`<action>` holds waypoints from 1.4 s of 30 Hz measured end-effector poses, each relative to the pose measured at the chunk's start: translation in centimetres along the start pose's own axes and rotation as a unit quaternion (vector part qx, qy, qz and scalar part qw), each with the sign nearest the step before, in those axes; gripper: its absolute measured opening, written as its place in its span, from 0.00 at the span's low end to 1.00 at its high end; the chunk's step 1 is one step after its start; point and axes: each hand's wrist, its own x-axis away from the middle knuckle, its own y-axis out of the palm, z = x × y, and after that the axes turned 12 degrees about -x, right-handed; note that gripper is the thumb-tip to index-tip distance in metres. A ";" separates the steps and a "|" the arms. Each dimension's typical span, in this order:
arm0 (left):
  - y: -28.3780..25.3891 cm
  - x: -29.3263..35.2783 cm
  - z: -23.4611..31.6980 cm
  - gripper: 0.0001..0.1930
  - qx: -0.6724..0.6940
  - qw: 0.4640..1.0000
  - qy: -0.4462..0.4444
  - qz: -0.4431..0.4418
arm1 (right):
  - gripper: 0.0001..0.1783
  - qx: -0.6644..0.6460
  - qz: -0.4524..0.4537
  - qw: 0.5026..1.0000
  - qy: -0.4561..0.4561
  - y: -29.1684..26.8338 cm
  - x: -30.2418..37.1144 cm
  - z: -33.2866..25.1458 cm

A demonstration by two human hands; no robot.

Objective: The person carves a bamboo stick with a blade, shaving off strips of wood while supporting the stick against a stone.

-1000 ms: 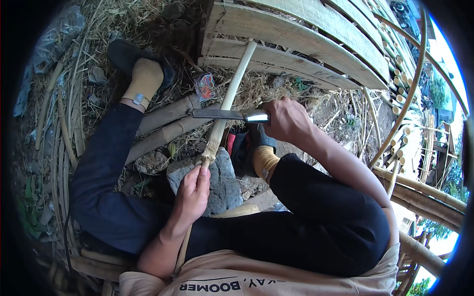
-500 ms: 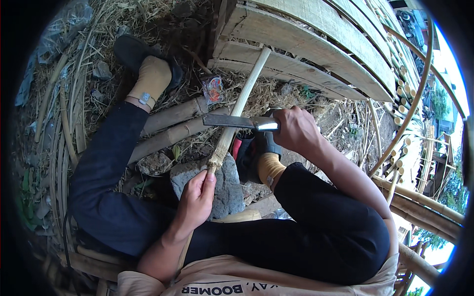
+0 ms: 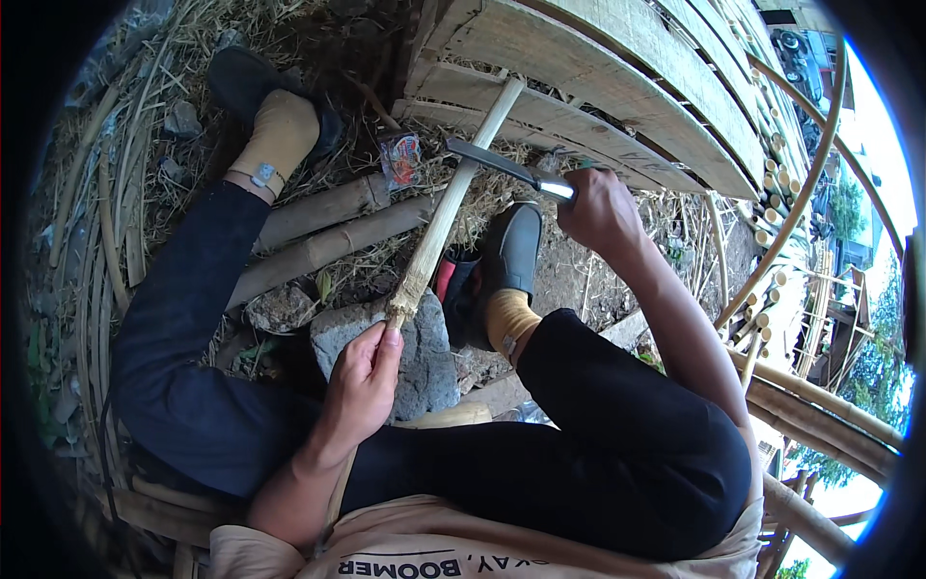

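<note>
Pole (image 3: 446,207): pale bamboo, long axis runs lower-left to upper-right, near end by the person's lap, far end up against the fence (image 3: 617,87). Near end frayed/fibrous, resting on the stone (image 3: 424,367). Surface matte, straw-coloured, round section.

L hand (image 3: 362,386): closed round the pole's near end, fingers wrapped, thumb up along the shaft. Firm hold.

R hand (image 3: 600,212): fist closed tight on the knife (image 3: 509,169) handle. Blade dark metal, flat, lies across the pole roughly at right angles, edge touching the pole at approx. mid-length. Handle end shiny.

Around: stone is grey, rough, angular, between the knees. Two thicker bamboo logs (image 3: 328,227) lie left of the pole, roughly parallel, weathered grey-brown. R shoe (image 3: 502,270) dark, just right of the pole w/ tan sock; L shoe (image 3: 256,87) upper left, well apart. Small red-blue wrapper (image 3: 400,159) on the ground just left of the pole, near the blade. Ground: dry straw, chips, dirt.

Obstructions: fence slats, pale split bamboo, curved, sit right behind the pole's far end. Legs in dark trousers flank the work both sides. More poles stacked at right.
</note>
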 end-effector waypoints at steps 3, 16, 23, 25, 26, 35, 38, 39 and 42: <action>-0.3 0.1 1.2 0.17 -0.011 0.999 -0.041 -0.009 | 0.10 -0.065 -0.030 0.997 0.027 0.6 1.1 0.0; 0.7 0.3 0.2 0.16 -0.051 0.998 0.009 0.026 | 0.08 -0.021 -0.098 0.993 -0.060 0.7 2.9 -4.1; 0.5 0.3 0.6 0.17 0.005 1.000 -0.014 -0.003 | 0.07 0.002 -0.032 0.999 0.004 -0.1 0.7 -1.5; 0.5 0.4 0.4 0.17 0.000 1.000 -0.010 -0.003 | 0.08 0.018 0.018 0.999 0.042 -0.9 -0.1 0.2; 0.5 0.4 0.3 0.17 -0.005 1.000 -0.010 -0.002 | 0.09 0.024 0.024 0.999 0.035 -1.1 -0.3 1.0; 0.5 0.1 0.8 0.16 0.041 0.998 -0.035 -0.026 | 0.09 -0.046 -0.045 0.998 0.005 0.3 2.1 -0.7; 0.4 0.4 0.6 0.16 0.051 0.998 -0.039 -0.027 | 0.08 -0.035 -0.075 0.996 -0.023 1.0 2.6 -2.5; 0.3 0.2 0.6 0.16 0.050 0.998 -0.040 -0.025 | 0.08 -0.036 -0.075 0.996 -0.024 1.5 2.1 -2.5; 0.0 -0.2 1.6 0.16 0.079 0.994 -0.075 -0.033 | 0.10 0.002 -0.037 0.999 -0.017 1.8 1.2 -1.7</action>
